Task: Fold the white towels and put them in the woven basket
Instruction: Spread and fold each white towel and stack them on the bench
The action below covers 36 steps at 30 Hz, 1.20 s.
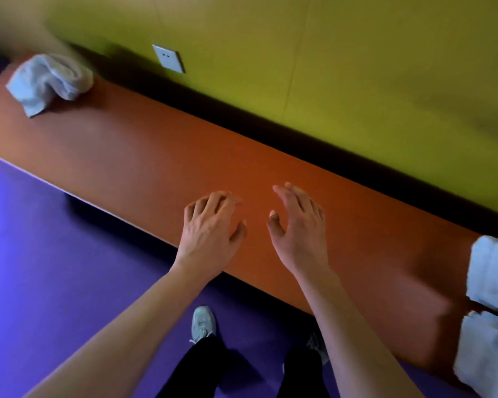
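Right now both hands hover empty over the bare middle of the orange bench (144,145), the left hand (213,228) with fingers loosely curled and the right hand (298,225) spread open, neither touching any cloth. That stretch of bench looks like a folding surface, so the hands are probably between towels. One crumpled white towel (48,81) lies well apart at the far left end of the bench, unfolded. More white towelling (489,305) sits at the right edge, cut off by the frame and blurred, so whether it is folded I cannot tell. No woven basket is in view. Nothing blocks the reach along the bench; a wall socket (168,58) sits on the yellow-green wall (328,67) behind, and grey trainers (203,323) stand on the purple floor (41,254).
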Each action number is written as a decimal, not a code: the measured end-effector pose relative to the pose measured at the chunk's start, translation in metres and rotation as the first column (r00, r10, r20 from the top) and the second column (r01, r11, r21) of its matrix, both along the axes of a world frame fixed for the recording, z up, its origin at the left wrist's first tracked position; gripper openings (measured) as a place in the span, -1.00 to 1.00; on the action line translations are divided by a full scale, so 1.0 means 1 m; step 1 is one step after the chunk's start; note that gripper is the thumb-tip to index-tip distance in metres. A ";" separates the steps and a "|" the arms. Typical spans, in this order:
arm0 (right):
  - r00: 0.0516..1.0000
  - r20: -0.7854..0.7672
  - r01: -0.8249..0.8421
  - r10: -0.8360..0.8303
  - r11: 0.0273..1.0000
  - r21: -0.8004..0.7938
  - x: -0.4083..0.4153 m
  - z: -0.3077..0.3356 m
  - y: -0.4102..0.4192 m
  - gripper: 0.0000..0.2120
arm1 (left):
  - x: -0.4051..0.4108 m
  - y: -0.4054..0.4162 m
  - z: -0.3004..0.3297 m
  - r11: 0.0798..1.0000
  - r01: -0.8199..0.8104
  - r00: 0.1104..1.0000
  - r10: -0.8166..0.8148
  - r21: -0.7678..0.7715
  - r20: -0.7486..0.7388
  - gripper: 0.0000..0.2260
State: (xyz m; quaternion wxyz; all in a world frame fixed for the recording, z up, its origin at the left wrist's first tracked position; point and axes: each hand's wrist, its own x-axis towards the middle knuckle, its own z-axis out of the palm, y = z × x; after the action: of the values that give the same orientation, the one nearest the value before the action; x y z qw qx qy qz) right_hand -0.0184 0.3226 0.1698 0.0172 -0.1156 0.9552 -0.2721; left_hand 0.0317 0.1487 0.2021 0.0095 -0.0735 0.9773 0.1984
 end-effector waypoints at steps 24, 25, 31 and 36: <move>0.889 0.059 -0.445 0.454 0.888 -0.118 -0.138 0.033 -0.361 -0.51 | -0.043 -0.329 0.036 0.888 -0.459 0.889 0.459 -0.021 -0.007 -0.68; 0.883 0.063 -0.457 0.465 0.882 -0.114 -0.145 0.032 -0.376 -0.51 | -0.048 -0.343 0.033 0.882 -0.471 0.882 0.471 -0.018 -0.005 -0.68; 0.857 0.116 -0.499 0.501 0.865 -0.049 -0.193 0.008 -0.478 -0.55 | -0.094 -0.444 -0.005 0.887 -0.460 0.887 0.461 -0.043 0.030 -0.70; 0.870 0.125 -0.477 0.477 0.878 -0.037 -0.240 -0.042 -0.570 -0.56 | -0.146 -0.534 -0.053 0.912 -0.405 0.911 0.408 -0.057 0.056 -0.69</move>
State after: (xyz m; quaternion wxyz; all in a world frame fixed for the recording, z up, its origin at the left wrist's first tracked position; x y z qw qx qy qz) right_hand -0.2581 -0.2478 0.1275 0.1458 -0.3296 0.8933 -0.2686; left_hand -0.1143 -0.3851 0.1489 -0.0008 -0.2820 0.9439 0.1719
